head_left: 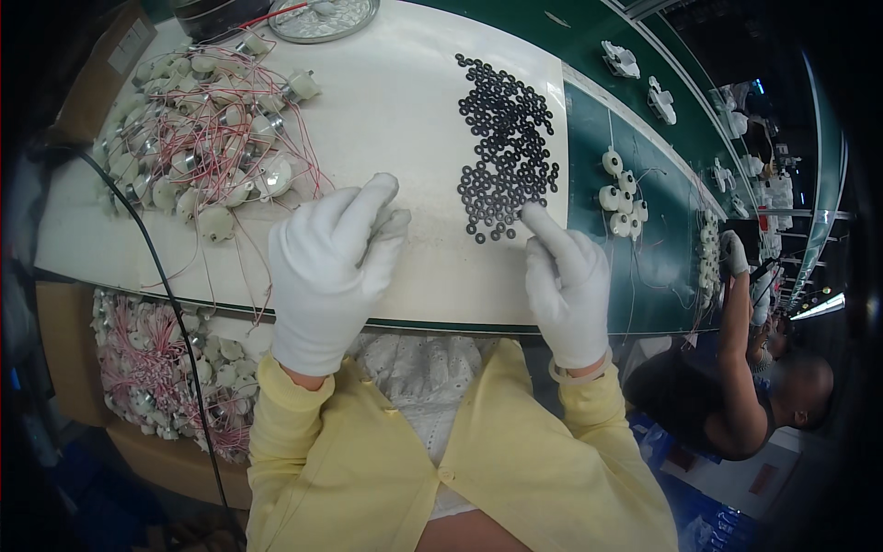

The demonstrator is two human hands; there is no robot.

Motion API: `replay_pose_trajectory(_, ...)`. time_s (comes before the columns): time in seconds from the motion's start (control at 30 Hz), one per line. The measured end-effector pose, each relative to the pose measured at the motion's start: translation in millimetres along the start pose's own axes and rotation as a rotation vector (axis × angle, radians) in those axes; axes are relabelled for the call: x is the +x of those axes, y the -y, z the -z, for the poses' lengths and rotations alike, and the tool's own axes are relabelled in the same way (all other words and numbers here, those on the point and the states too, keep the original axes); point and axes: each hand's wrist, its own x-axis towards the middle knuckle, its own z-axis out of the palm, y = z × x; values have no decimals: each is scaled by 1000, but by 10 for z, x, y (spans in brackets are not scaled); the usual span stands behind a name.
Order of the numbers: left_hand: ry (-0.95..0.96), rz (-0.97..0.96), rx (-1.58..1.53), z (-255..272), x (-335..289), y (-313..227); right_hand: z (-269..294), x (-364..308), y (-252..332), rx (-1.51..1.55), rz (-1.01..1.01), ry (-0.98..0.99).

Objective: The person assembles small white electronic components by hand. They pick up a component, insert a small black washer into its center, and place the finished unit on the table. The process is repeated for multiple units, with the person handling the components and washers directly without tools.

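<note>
My left hand [333, 267], in a white glove, is raised over the near part of the white tabletop [423, 285]. Its index finger points away from me, the thumb stands a little apart, and nothing shows between them. Beside it, to the left, lies a heap of small cream-coloured motors [198, 138] with red and pale wires. My right hand [570, 285], also gloved, reaches to the near right edge of a spread of small black rings [506, 129]. The index finger is stretched toward the rings, with the thumb apart below it; I see nothing held.
Several wired round parts [625, 198] lie on the green surface at right. A round metal tray [322, 20] stands at the far left. Below the table edge, a cardboard box [69, 359] holds more wired motors. A black cable [152, 235] hangs at left. Another person [736, 396] works at right.
</note>
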Motion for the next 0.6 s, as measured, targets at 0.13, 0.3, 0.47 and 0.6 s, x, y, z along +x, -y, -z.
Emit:
replay_pose_trajectory(0.13, -96, 50, -197, -16, -44, -100, -160, 32, 73, 163, 85, -50)
replay_pose_trajectory(0.3, -81, 51, -154, 22, -74, -74, -84, -14, 121, 427, -335, 104)
replay_pose_trajectory(0.47, -13, 70, -161, 61, -109, -60, -26, -59, 63, 422, -429, 165)
replay_pose_trajectory(0.6, -21, 45, -152, 35, -134, -35, 23, -70, 56, 289, -401, 223)
